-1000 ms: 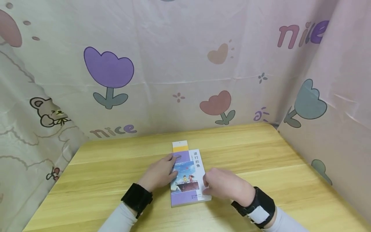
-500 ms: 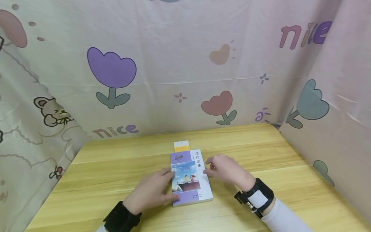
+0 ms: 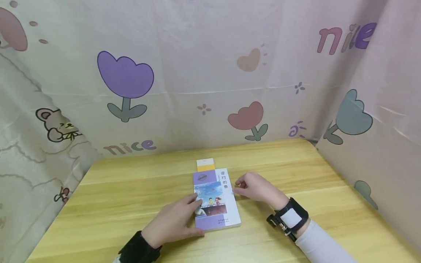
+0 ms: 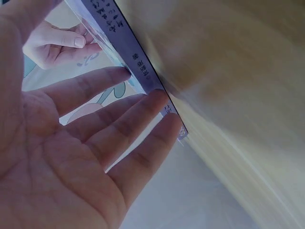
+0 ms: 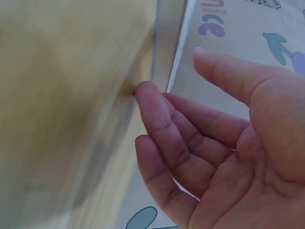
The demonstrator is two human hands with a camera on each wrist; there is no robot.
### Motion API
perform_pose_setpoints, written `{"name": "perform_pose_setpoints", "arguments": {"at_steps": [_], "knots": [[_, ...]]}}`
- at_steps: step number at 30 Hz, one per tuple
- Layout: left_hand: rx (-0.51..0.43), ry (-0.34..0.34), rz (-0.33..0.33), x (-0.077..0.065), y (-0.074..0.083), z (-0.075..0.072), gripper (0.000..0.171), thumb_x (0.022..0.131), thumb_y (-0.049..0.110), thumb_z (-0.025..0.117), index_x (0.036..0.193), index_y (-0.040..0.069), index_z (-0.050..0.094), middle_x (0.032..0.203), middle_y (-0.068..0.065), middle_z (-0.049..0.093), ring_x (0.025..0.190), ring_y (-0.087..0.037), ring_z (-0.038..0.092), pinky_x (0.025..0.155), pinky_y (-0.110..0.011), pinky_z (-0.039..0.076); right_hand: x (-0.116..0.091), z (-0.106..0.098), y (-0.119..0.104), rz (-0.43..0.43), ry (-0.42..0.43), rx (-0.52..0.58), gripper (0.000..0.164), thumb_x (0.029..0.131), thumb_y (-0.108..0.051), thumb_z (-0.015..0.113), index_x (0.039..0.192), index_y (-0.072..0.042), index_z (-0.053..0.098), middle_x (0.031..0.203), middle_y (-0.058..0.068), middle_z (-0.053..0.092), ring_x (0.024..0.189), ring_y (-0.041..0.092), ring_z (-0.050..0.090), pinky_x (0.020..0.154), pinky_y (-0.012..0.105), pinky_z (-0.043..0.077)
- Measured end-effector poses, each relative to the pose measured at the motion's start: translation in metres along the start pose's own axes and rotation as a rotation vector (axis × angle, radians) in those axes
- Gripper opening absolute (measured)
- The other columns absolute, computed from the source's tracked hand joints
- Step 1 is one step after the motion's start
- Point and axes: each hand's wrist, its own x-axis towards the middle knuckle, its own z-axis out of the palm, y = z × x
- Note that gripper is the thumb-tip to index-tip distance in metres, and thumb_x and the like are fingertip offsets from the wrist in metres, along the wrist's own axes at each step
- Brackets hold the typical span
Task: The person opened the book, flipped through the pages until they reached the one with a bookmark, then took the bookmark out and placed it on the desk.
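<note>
A paperback book [image 3: 210, 199] with a purple and white cover lies face up on the wooden table, its picture showing two figures under a blue sky. From its top end sticks a white and yellow bookmark-like strip [image 3: 205, 165]. My left hand [image 3: 174, 221] spreads along the left side, fingertips at the purple spine [image 4: 138, 59] and thumb by the lower left corner. At the opposite long edge is my right hand [image 3: 260, 188], fingers loosely bent and thumb apart from them. In the right wrist view its fingertips [image 5: 148, 90] are beside the pages and nothing is held.
The wooden table [image 3: 131, 182] reaches back to a pale curtain [image 3: 184, 73] printed with tulips, hearts and words. Curtain also hangs along the left and right sides. Both wrists wear black straps [image 3: 292, 217].
My left hand has slid from the upper left of the cover down toward its lower left corner. My right hand has moved up along the right edge. The book stays about where it was.
</note>
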Motion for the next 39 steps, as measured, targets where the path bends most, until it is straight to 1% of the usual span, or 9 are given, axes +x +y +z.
{"name": "perform_pose_setpoints", "arguments": {"at_steps": [4,7,10,13,17,22,28,34,39], "knots": [[-0.008,-0.009,0.000,0.002,0.001,0.001,0.090,0.074,0.070,0.063,0.133,0.003,0.058,0.138,-0.021,0.048,0.120,-0.033,0.050,0.093,-0.046,0.046,-0.001,0.001,0.002,-0.035,0.006,0.008,0.017,0.087,-0.025,0.071,0.093,-0.009,0.075,0.061,-0.005,0.059,0.050,0.004,0.045,0.045,0.021,0.041],[-0.012,-0.018,-0.007,0.004,0.002,0.002,0.089,0.075,0.070,0.062,0.134,0.005,0.057,0.139,-0.020,0.047,0.120,-0.032,0.050,0.093,-0.046,0.047,-0.001,0.003,0.001,-0.063,0.008,0.019,0.018,0.086,-0.022,0.072,0.095,-0.008,0.075,0.064,-0.006,0.061,0.052,0.004,0.048,0.047,0.021,0.043],[-0.018,-0.021,-0.008,0.005,0.003,0.004,0.088,0.076,0.071,0.060,0.135,0.006,0.057,0.139,-0.019,0.047,0.120,-0.032,0.051,0.092,-0.045,0.047,0.000,0.005,0.002,-0.069,-0.001,0.026,0.019,0.085,-0.021,0.073,0.097,-0.007,0.075,0.067,-0.007,0.063,0.055,0.006,0.052,0.049,0.022,0.046],[-0.025,-0.022,-0.010,0.005,0.004,0.005,0.087,0.077,0.070,0.060,0.135,0.006,0.057,0.139,-0.020,0.047,0.119,-0.032,0.051,0.092,-0.044,0.047,0.001,0.005,0.002,-0.062,-0.004,0.025,0.016,0.084,-0.020,0.073,0.095,-0.009,0.075,0.068,-0.008,0.063,0.055,0.006,0.053,0.049,0.022,0.046],[-0.033,-0.022,-0.015,0.007,0.006,0.004,0.084,0.077,0.067,0.063,0.135,0.006,0.057,0.139,-0.020,0.047,0.119,-0.032,0.051,0.093,-0.044,0.047,0.001,0.004,0.002,-0.055,0.010,0.014,0.012,0.084,-0.021,0.073,0.092,-0.012,0.075,0.066,-0.009,0.062,0.054,0.005,0.052,0.048,0.021,0.045],[-0.028,-0.014,-0.003,0.007,0.008,0.005,0.083,0.078,0.064,0.064,0.136,0.004,0.056,0.140,-0.022,0.046,0.120,-0.033,0.051,0.092,-0.044,0.047,0.001,0.003,0.002,-0.039,0.011,0.013,0.011,0.084,-0.022,0.073,0.091,-0.013,0.074,0.066,-0.009,0.062,0.054,0.004,0.051,0.048,0.022,0.046],[-0.037,0.003,0.010,0.007,0.009,0.007,0.081,0.080,0.060,0.066,0.136,0.002,0.055,0.141,-0.024,0.044,0.120,-0.034,0.051,0.091,-0.044,0.048,0.001,0.003,0.003,-0.027,0.010,0.014,0.011,0.084,-0.022,0.073,0.091,-0.013,0.074,0.067,-0.008,0.062,0.055,0.005,0.052,0.049,0.022,0.046],[-0.061,-0.005,-0.005,0.007,0.010,0.006,0.079,0.081,0.057,0.067,0.137,0.003,0.054,0.142,-0.023,0.042,0.121,-0.034,0.049,0.092,-0.044,0.048,0.002,0.002,0.005,-0.008,0.014,0.016,0.013,0.084,-0.023,0.074,0.091,-0.013,0.074,0.067,-0.008,0.062,0.055,0.006,0.052,0.050,0.023,0.046],[-0.066,-0.015,-0.016,0.008,0.011,0.004,0.079,0.081,0.057,0.067,0.137,0.004,0.054,0.143,-0.022,0.042,0.121,-0.034,0.049,0.092,-0.044,0.048,0.001,0.001,0.004,-0.008,0.017,0.028,0.015,0.084,-0.022,0.073,0.093,-0.010,0.075,0.069,-0.005,0.064,0.057,0.007,0.054,0.050,0.023,0.047]]}}
